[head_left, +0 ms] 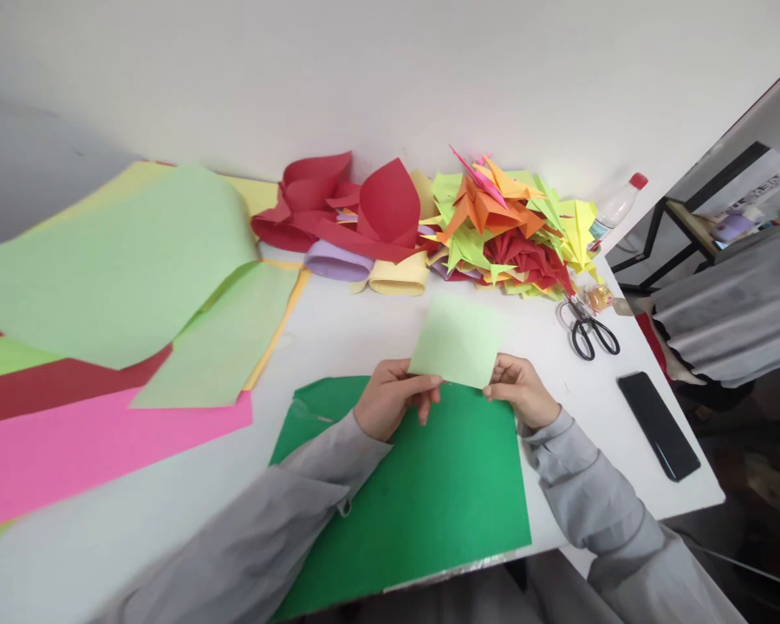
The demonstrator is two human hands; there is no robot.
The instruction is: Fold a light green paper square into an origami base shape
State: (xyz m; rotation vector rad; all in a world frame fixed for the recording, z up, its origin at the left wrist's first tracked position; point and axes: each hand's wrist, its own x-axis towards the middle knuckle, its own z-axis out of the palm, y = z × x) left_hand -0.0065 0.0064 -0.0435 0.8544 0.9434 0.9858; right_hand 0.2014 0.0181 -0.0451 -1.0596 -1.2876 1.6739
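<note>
A small light green paper square [458, 340] is held up above the white table. My left hand [393, 397] pinches its lower left corner. My right hand [520, 390] pinches its lower right corner. Both hands are closed on the paper, in grey sleeves. Under them lies a dark green sheet [429, 511] flat on the table, reaching the near edge.
Large sheets of light green [110, 260], dark red and pink paper [91, 451] cover the left. Curled red paper [338, 208] and a heap of folded paper shapes [507, 225] sit at the back. Scissors [588, 329], a black phone [658, 425] and a bottle [614, 206] are at right.
</note>
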